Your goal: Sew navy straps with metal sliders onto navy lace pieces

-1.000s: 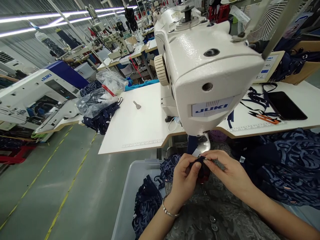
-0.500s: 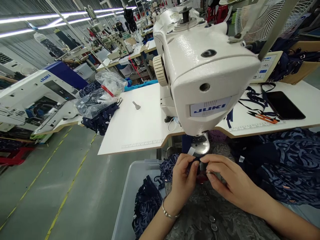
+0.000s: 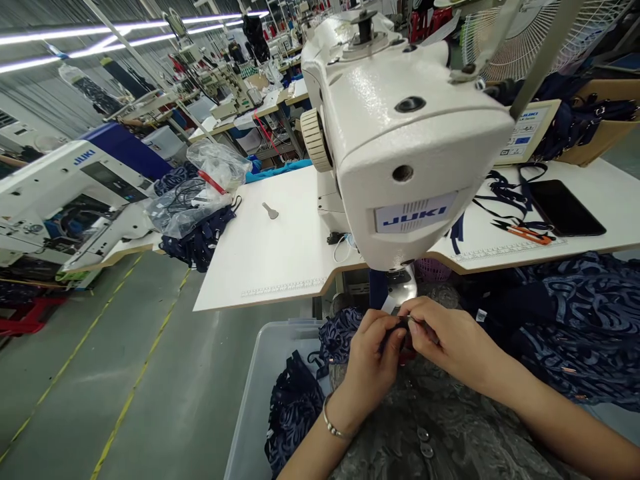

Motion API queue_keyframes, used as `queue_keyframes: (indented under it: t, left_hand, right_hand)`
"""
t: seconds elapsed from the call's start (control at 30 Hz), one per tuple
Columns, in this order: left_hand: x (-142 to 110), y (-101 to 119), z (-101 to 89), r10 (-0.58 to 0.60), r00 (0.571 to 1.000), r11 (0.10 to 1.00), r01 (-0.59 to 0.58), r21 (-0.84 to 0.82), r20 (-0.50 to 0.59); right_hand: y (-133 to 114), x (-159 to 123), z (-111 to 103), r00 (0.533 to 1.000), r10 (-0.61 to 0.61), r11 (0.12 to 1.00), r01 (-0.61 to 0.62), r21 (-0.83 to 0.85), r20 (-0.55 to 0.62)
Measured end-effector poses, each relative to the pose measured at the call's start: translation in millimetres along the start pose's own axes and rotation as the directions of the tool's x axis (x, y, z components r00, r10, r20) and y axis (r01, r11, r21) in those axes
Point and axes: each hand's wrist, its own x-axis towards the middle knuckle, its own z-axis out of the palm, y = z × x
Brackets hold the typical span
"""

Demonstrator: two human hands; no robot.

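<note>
In front of the sewing machine (image 3: 400,167), my left hand (image 3: 373,363) is closed with thumb and fingers pinching a dark navy piece of fabric (image 3: 395,329). A white label (image 3: 389,305) stands up just beyond the fingertips. My right hand (image 3: 447,337) meets it from the right, its thumb and index finger pinched together at the fabric's edge. Something small and dark shows at those fingertips, too small to name. Most of the fabric is hidden behind my hands. The machine's metal presser area (image 3: 403,288) is just above them.
A clear plastic bin (image 3: 250,393) with navy patterned garments (image 3: 295,407) stands at lower left. More patterned garments (image 3: 585,327) are heaped at right. On the white table (image 3: 260,247) lie a small metal piece (image 3: 271,211), a phone (image 3: 567,208), orange thread snips (image 3: 525,233) and navy straps (image 3: 505,193).
My right hand's fingertips parted from the fabric half a second ago, holding something small, and have come back to it beside my left fingers. My left hand keeps its pinch. The view shifted slightly.
</note>
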Motion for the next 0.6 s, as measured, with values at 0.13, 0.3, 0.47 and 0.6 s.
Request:
queue_keyframes:
  t: [0.13, 0.3, 0.47, 0.6]
  left_hand:
    - [0.3, 0.5, -0.4, -0.011, 1.0, 1.0, 0.011, 0.01, -0.005]
    - [0.5, 0.6, 0.5, -0.03, 0.999, 0.999, 0.029, 0.017, 0.036]
    - [-0.8, -0.6, 2.1, -0.047, 0.999, 0.999, 0.046, 0.024, 0.028]
    - [0.9, 3.0, 0.1, -0.093, 0.995, 0.996, 0.093, -0.004, 0.02]
  right_hand:
    - [-1.0, 1.3, -3.3, 0.999, -0.044, 0.999, 0.044, 0.007, -0.014]
    - [-0.3, 0.9, -5.6, 0.999, -0.014, 0.999, 0.013, 0.042, 0.037]
    - [3.2, -0.3, -5.6, 0.997, 0.019, 0.997, -0.024, 0.075, 0.069]
    - [5.9, 0.1, -0.6, 0.999, -0.049, 0.998, 0.05, 0.027, -0.017]
